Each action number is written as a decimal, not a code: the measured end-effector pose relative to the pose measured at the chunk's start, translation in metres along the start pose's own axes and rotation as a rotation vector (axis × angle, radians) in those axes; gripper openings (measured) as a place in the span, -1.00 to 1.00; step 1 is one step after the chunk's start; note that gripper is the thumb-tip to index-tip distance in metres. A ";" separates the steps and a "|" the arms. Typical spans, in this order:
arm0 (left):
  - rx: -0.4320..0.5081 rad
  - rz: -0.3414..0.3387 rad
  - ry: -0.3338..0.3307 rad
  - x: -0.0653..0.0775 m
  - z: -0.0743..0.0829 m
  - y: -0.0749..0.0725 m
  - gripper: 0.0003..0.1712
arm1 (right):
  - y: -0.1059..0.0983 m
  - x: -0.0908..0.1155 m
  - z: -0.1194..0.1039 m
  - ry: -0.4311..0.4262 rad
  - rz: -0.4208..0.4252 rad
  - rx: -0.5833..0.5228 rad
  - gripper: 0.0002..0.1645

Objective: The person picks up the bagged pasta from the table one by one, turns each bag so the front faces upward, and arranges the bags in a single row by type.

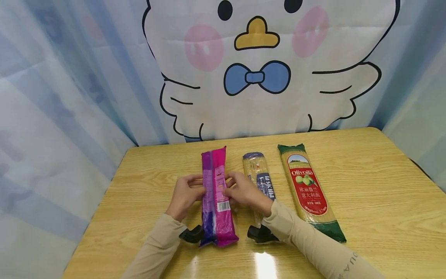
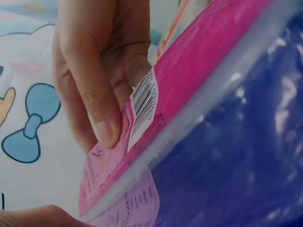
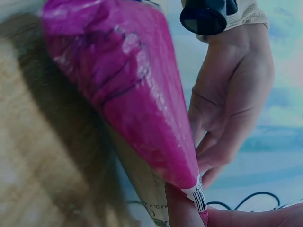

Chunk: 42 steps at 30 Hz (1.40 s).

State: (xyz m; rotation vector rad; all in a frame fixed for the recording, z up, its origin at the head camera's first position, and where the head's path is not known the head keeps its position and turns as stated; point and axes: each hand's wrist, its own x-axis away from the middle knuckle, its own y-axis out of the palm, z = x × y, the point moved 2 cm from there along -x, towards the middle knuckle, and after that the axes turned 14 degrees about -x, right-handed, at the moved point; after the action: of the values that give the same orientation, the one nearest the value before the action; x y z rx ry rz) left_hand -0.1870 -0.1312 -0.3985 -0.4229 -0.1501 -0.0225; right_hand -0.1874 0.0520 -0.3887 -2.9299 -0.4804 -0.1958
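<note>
A long pink and purple plastic packet (image 1: 218, 228) is held lengthwise between both hands in the head view, its back seam and barcode showing. My left hand (image 1: 186, 193) grips its left edge, thumb on the face and fingers behind. On the opposite edge my right hand (image 1: 245, 190) pinches the packet near the barcode. From the left wrist, the right thumb lies on the pale label beside the barcode (image 2: 143, 101). The right wrist view shows the packet's pink end (image 3: 128, 85) tilted clear of the tabletop, with the left hand (image 3: 232, 94) beyond it.
Just right of the hands lies a clear pack of spaghetti (image 1: 256, 166) with a blue label, partly hidden by the right hand. Further right is a spaghetti pack with a red label and green ends (image 1: 308, 190). A printed curtain (image 1: 244, 112) hangs behind the wooden table (image 1: 139, 186).
</note>
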 end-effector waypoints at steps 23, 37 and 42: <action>0.092 0.047 -0.104 0.008 0.029 0.018 -0.20 | 0.006 0.026 -0.043 -0.247 0.015 0.351 -0.42; 0.190 0.059 -0.134 0.006 0.029 0.021 -0.30 | 0.015 0.033 -0.049 -0.309 0.025 0.383 -0.55; 0.212 0.072 -0.128 0.004 0.028 0.020 -0.41 | 0.018 0.036 -0.051 -0.318 0.010 0.387 -0.59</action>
State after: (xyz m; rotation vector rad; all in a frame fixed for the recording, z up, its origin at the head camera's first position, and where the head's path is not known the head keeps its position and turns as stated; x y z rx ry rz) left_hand -0.1856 -0.1016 -0.3809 -0.2173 -0.2612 0.0908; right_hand -0.1528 0.0367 -0.3357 -2.5843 -0.4821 0.3342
